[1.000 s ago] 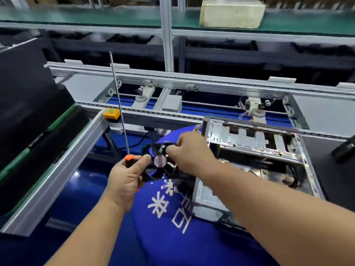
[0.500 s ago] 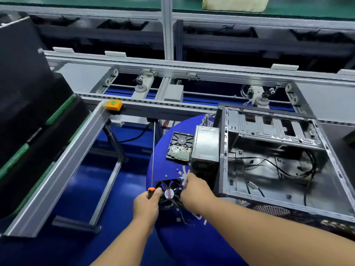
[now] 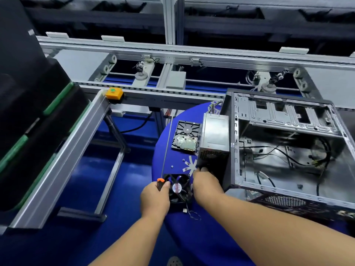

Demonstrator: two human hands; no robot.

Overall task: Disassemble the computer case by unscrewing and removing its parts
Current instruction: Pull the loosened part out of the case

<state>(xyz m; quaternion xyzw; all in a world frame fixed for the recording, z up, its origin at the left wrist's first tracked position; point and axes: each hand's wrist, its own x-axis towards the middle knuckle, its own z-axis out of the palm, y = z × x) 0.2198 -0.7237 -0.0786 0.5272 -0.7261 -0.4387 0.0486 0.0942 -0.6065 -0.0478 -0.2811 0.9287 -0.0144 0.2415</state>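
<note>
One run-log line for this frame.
left hand: grips screwdriver | right hand: on fan | computer case: open

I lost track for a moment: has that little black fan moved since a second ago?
Yes. The fan was up by the open computer case; now it sits at the round blue table's near edge, between both hands.

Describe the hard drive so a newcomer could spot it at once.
Start at the open computer case on the right; a silver power supply box stands against its left wall. The hard drive lies flat on the blue round table just left of that box. It alone shows a green circuit board.
</note>
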